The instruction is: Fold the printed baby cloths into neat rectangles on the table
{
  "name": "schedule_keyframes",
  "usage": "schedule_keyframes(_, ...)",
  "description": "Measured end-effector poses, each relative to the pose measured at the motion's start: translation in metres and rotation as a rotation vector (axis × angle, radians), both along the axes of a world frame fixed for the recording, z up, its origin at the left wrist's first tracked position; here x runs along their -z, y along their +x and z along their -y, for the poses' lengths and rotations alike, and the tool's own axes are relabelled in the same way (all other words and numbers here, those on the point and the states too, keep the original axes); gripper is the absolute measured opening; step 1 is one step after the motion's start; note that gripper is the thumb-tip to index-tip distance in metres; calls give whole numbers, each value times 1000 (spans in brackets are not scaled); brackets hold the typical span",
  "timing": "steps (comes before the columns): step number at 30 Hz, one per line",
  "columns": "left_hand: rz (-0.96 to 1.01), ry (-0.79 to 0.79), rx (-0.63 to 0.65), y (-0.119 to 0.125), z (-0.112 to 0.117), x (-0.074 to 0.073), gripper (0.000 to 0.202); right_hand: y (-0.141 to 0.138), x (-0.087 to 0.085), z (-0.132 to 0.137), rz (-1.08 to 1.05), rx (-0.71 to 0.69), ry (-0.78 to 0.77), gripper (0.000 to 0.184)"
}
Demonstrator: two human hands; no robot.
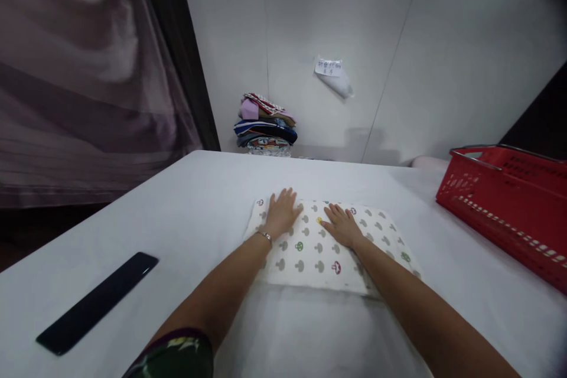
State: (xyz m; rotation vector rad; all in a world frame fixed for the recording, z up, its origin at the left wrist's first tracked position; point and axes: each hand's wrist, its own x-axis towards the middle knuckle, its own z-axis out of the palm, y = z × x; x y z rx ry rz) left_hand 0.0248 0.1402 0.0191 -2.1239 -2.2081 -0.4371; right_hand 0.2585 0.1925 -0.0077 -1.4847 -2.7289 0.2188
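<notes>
A white cloth with a mushroom print lies spread in a flat rectangle on the white table. My left hand rests palm down on its far left part, fingers stretched out, a bracelet on the wrist. Farther right, my right hand also lies flat on the cloth with its fingers spread. Neither hand grips anything. My right forearm covers part of the cloth's right side, so whether it is folded in layers there I cannot tell.
To the left on the table lies a long black flat strip. A red plastic basket stands at the right. Beyond the far edge is a stack of folded clothes; a paper note hangs on the wall.
</notes>
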Motion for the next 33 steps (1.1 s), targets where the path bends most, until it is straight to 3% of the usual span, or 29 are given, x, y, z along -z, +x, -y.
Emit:
schedule_keyframes(2,1,-129,101,10,3,8,61,0,-3,0,-5,-2,-10,65)
schedule_keyframes(4,19,-194,101,13,4,13,64,-2,-11,-2,-2,-4,-64,65)
schedule_keyframes(7,14,-191,91,11,5,12,63,-11,-26,-5,-29,1,-130,68)
schedule_keyframes(10,-6,-182,90,10,5,10,61,-26,-34,-6,-99,-42,-73,70)
schedule_keyframes(16,-60,-143,110,9,3,14,59,-46,-15,0,-123,-94,-81,68)
schedule_keyframes(19,-59,-132,115,8,1,15,58,-47,-15,-4,-141,-107,-123,68)
schedule_keyframes(22,-48,-146,106,7,0,15,59,-34,-27,-9,-180,-94,-171,71)
schedule_keyframes(24,-40,-148,104,7,-1,15,60,-13,-32,-10,-185,-62,-112,74)
schedule_keyframes(26,-31,-149,102,6,-1,16,61,14,-30,-10,-138,3,-23,75)
schedule_keyframes(29,-23,-164,98,6,-1,17,62,49,-18,-11,-31,132,-22,72)
schedule_keyframes(33,-27,-197,94,10,-2,10,62,60,-15,-14,-2,163,-77,69)
